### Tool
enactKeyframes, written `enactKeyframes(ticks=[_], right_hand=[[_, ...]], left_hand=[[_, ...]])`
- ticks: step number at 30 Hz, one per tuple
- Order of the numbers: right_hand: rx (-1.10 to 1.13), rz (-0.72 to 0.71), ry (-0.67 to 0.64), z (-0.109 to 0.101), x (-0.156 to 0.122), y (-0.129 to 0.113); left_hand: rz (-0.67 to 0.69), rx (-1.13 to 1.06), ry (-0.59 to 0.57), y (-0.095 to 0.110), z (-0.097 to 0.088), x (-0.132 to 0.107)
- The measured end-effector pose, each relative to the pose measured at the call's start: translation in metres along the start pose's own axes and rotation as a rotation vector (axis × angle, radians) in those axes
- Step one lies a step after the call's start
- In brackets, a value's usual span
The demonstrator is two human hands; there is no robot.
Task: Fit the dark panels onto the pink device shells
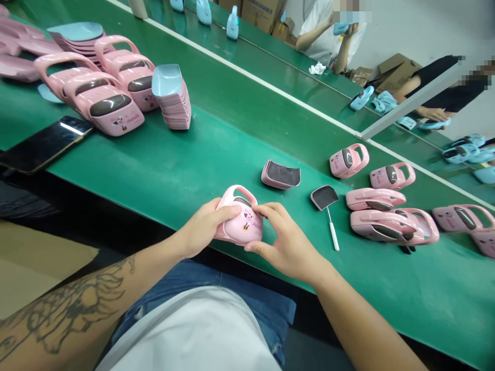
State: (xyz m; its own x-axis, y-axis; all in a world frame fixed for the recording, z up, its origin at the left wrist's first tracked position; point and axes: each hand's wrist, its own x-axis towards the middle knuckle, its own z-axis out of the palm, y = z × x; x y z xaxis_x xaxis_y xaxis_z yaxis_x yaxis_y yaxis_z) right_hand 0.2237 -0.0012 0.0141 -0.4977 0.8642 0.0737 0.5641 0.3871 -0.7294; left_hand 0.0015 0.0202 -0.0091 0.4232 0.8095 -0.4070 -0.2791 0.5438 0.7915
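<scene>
A pink plastic case with a handle and a cartoon print [243,221] rests at the near edge of the green belt [216,149]. My left hand [203,226] wraps round its left side, thumb on top. My right hand [284,239] grips its right side, fingertips pressing near a dark panel on its top. A small stack of dark curved panels [281,174] lies just beyond. A single dark panel [324,197] with a white stick [332,233] lies to the right.
Several finished pink cases [386,216] lie at right, more [104,87] at far left beside a stack of blue-lined pink shells [172,98]. A black phone [42,144] lies at the left edge. Two other people work across the far belt, with blue cases [232,23] and cardboard boxes.
</scene>
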Motion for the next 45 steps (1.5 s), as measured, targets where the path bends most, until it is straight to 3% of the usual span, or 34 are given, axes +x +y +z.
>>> enactKeyframes(ticks=[9, 13, 15, 18, 20, 22, 24, 29, 35, 38, 41, 45], right_hand=[[-0.091, -0.023, 0.043, 0.012, 0.008, -0.007], [-0.120, -0.018, 0.071, 0.015, 0.011, -0.009], [-0.054, 0.066, 0.120, 0.017, 0.009, -0.005], [0.292, 0.383, 0.168, 0.028, -0.001, 0.001], [0.673, 0.520, 0.067, 0.042, -0.011, 0.000], [1.027, 0.535, -0.042, 0.057, -0.018, -0.006], [1.252, 0.512, -0.048, 0.070, -0.022, -0.016], [1.397, 0.491, 0.075, 0.079, -0.019, -0.032], [1.305, 0.379, 0.175, 0.086, -0.021, -0.030], [1.134, 0.300, 0.180, 0.076, -0.025, -0.029], [0.804, 0.241, 0.201, 0.054, -0.035, -0.025], [0.256, 0.183, 0.243, 0.030, -0.049, -0.014]], left_hand=[[-0.055, 0.016, 0.280, -0.005, 0.012, -0.005], [-0.092, -0.008, 0.191, 0.000, 0.001, -0.003], [-0.068, -0.068, 0.170, 0.000, -0.006, -0.004], [0.078, -0.221, 0.226, -0.007, -0.009, -0.010], [0.159, -0.301, 0.299, -0.013, -0.007, -0.016], [0.184, -0.332, 0.360, -0.019, -0.003, -0.022], [0.179, -0.338, 0.365, -0.023, 0.001, -0.027], [0.222, -0.323, 0.286, -0.029, 0.002, -0.032], [0.342, -0.341, 0.235, -0.055, -0.002, -0.037], [0.375, -0.263, 0.138, -0.066, -0.014, -0.039], [0.452, 0.057, 0.066, -0.059, -0.031, -0.040], [0.745, 0.757, 0.081, -0.027, -0.041, -0.041]])
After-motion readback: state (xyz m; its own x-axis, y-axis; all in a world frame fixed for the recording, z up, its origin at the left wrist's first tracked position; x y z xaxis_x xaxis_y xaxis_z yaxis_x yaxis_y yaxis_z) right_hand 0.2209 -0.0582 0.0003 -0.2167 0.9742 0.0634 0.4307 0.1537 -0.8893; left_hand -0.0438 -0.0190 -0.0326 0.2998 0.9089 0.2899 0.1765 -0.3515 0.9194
